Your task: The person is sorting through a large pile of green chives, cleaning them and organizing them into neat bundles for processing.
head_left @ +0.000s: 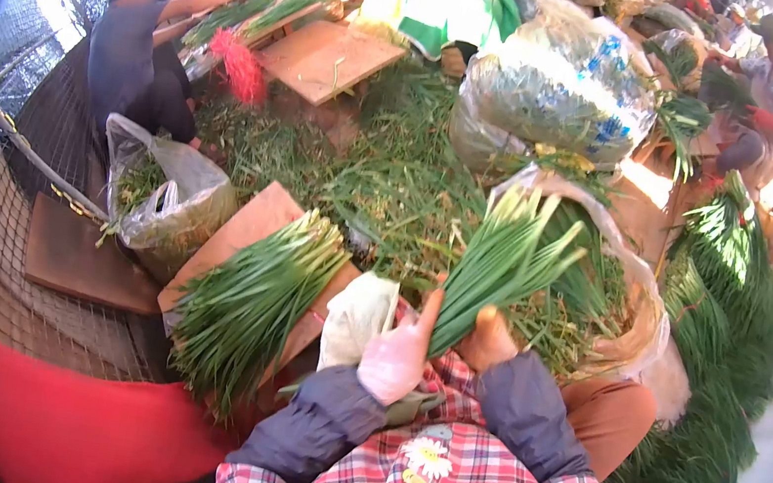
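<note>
A bunch of garlic chives is held in front of my lap, its pale cut ends pointing up and away. My left hand, in a whitish covering, closes on the lower left of the bunch with a finger along the leaves. On the other side, my right hand is curled against the lower leaves, its fingers partly hidden. Just beyond stands an open clear plastic bag containing trimmings. To the left, another chive bunch lies across a wooden board. A white cloth or bag sits beside my left hand.
Long piles of chives lie to my right. Loose leaves cover the ground ahead. A bag of scraps stands left, and a large stuffed bag stands ahead. Co-workers sit at far left and far right. Red ties lie near a board.
</note>
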Available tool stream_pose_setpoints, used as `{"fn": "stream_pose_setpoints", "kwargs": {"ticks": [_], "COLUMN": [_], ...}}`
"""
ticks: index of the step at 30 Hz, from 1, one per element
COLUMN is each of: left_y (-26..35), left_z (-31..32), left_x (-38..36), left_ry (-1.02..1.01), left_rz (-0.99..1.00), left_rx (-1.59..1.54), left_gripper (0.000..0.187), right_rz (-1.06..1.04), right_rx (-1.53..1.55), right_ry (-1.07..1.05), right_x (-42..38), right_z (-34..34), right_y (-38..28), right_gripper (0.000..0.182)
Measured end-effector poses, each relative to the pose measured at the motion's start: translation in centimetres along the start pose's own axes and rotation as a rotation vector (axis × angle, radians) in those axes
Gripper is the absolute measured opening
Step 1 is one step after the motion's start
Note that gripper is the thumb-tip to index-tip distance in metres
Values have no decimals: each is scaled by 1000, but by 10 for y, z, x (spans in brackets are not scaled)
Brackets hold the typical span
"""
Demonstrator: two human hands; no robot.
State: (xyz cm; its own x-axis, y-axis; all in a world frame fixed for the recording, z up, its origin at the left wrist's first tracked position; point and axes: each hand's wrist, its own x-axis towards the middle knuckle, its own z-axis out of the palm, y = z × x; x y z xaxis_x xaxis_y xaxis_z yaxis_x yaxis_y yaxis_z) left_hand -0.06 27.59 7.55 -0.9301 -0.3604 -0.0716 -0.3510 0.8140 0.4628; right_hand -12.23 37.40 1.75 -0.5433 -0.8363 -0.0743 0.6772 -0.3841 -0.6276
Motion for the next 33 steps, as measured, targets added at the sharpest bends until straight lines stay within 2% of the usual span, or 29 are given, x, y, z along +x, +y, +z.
{"fn": "stream_pose_setpoints", "kwargs": {"ticks": [1,3,4,6,8,10,11,13,16,17,18,20,22,23,26,27,30,31,32,33], "left_y": [8,25,28,38,24,-2,-21,-44,-39,-34,-20,-13,-9,-9,-12,-15,-12,-11,-9,-8], "left_z": [0,-2,0,-21,-41,-69,-71,-65,-28,-11,-1,9,12,13,13,12,5,0,0,2], "left_x": [5,10,9,4,4,14,24,41,41,40,38,32,31,31,32,35,42,40,41,40], "left_ry": [-17,-52,-51,-167,-226,-388,-378,-289,-282,-289,-227,-174,-252,-226,-298,-344,-345,-374,-288,-204], "left_rz": [24,56,87,200,404,128,-4,78,117,149,237,63,68,101,152,132,184,136,102,60], "left_rx": [60,148,90,-84,-492,-1027,-1405,-1574,-1860,-2012,-2126,-2192,-2330,-2263,-2194,-2173,-2122,-2149,-2123,-2093], "left_gripper": [85,80,82,89,84,77,81,97,109,107,96,87,74,72,79,86,92,79,72,65], "right_rz": [-34,90,54,92,132,223,275,414,616,713,767,858,923,950,959,974,954,943,935,881], "right_rx": [66,104,124,86,42,20,-71,-233,-324,-256,-243,-222,-150,-115,-179,-179,-167,-192,-212,-461], "right_ry": [45,201,226,178,78,-53,-115,-218,-152,-154,-194,-292,-263,-244,-303,-317,-375,-359,-345,-284], "right_x": [4,12,14,18,19,12,11,1,-24,-33,-41,-54,-62,-66,-66,-69,-70,-68,-67,-60], "right_z": [5,5,6,-12,-25,-28,-26,-17,4,10,12,16,12,11,10,12,24,25,24,-7], "right_y": [-3,-21,-25,-44,-80,-124,-147,-172,-157,-143,-123,-88,-71,-65,-68,-68,-62,-62,-61,-56], "right_gripper": [82,49,44,43,44,47,49,54,61,61,61,62,63,64,64,64,68,68,69,70]}}
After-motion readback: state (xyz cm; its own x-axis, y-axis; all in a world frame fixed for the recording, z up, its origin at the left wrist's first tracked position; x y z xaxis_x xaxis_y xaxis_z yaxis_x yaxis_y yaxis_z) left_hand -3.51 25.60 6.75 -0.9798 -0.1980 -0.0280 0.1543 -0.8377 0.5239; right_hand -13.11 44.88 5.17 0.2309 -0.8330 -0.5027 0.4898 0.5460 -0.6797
